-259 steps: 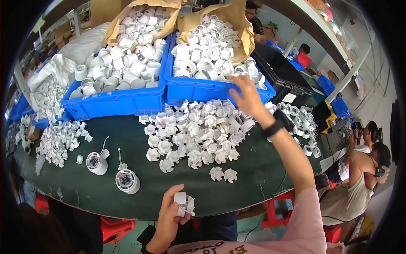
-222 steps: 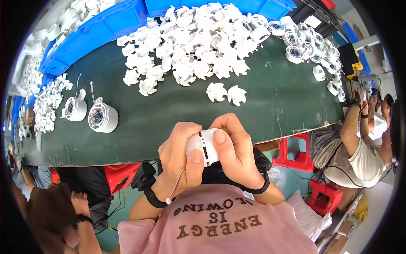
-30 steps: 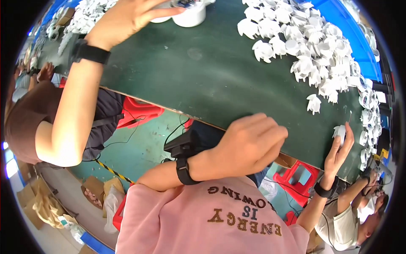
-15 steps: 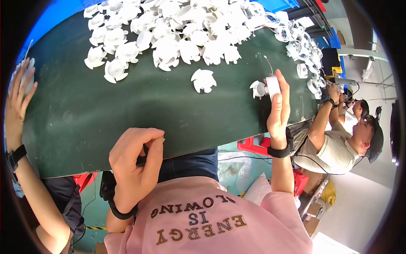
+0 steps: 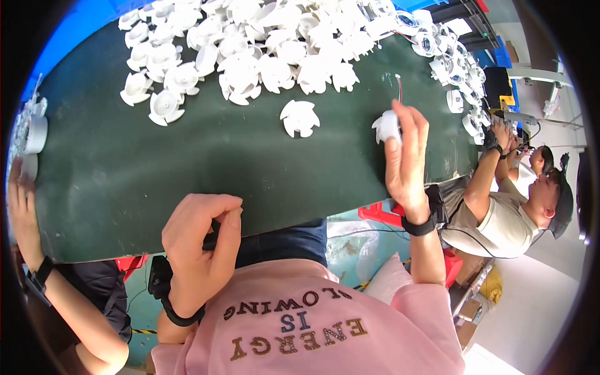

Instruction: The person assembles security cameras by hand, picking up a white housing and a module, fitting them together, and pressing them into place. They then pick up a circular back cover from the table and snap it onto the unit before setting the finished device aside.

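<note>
My right hand [image 5: 407, 156] is closed round a white, round fan part [image 5: 390, 125] over the right side of the table. A thin wire with a small white plug [image 5: 399, 81] sticks up behind my fingers. The finned white fan wheel [image 5: 379, 128] sits against the left of that part. My left hand [image 5: 203, 240] rests at the near edge, thumb and forefinger pinched together; anything between them is too small to make out. A single white fan wheel [image 5: 300, 119] lies on the table between and beyond my hands.
Many loose white fan wheels [image 5: 240, 75] are heaped at the back of the dark green table [image 5: 156, 187]. Wired white fan units [image 5: 459, 75] cluster at the back right. A co-worker's hand [image 5: 25, 206] is at the far left, near stacked white parts; other people [image 5: 500, 212] sit at right.
My right hand has turned and tilted over the round part, which now sits closer against the fan wheel. The left hand stays pinched in place. The co-worker's hand at left has drawn nearer.
</note>
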`<state>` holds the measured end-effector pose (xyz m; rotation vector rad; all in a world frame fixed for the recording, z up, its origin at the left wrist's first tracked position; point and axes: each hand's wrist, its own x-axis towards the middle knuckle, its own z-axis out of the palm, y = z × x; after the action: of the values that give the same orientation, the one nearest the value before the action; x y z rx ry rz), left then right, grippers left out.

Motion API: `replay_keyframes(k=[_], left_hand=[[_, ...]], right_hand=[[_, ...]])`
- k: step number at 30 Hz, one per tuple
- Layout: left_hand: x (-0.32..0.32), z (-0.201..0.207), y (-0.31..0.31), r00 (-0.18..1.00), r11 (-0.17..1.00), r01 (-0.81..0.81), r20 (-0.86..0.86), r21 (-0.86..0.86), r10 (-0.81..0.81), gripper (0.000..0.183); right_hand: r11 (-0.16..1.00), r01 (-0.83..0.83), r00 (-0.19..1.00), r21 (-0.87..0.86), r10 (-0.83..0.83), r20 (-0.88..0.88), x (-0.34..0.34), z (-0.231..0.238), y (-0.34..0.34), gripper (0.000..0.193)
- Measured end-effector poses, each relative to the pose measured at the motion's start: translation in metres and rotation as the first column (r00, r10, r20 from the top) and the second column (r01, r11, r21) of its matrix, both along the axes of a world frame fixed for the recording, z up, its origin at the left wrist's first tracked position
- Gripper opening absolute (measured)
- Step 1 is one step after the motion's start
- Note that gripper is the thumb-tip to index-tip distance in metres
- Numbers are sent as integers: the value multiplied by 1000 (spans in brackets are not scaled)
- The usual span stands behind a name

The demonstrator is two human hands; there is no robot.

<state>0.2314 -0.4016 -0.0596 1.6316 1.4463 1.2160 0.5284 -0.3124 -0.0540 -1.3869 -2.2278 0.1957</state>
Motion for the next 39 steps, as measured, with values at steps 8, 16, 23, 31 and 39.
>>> replay_keyframes(k=[8,16,23,31,39], left_hand=[[25,16,-2,984,989,143,110,-38,-138,10],[43,42,-32,916,945,323,267,-49,-299,39],[48,21,-35,739,942,336,624,-14,-254,62],[11,4,-57,571,965,186,820,-183,46,41],[-1,1,-40,332,922,329,939,-204,89,25]], right_hand=[[1000,-31,998,-5,31,63,-5,11,-2,45],[995,-85,972,-60,69,-222,-27,38,-24,59],[724,-677,735,132,657,168,-104,79,-66,68],[943,-333,934,-22,333,131,-100,97,68,45],[928,64,998,-366,-55,35,-57,118,343,43]])
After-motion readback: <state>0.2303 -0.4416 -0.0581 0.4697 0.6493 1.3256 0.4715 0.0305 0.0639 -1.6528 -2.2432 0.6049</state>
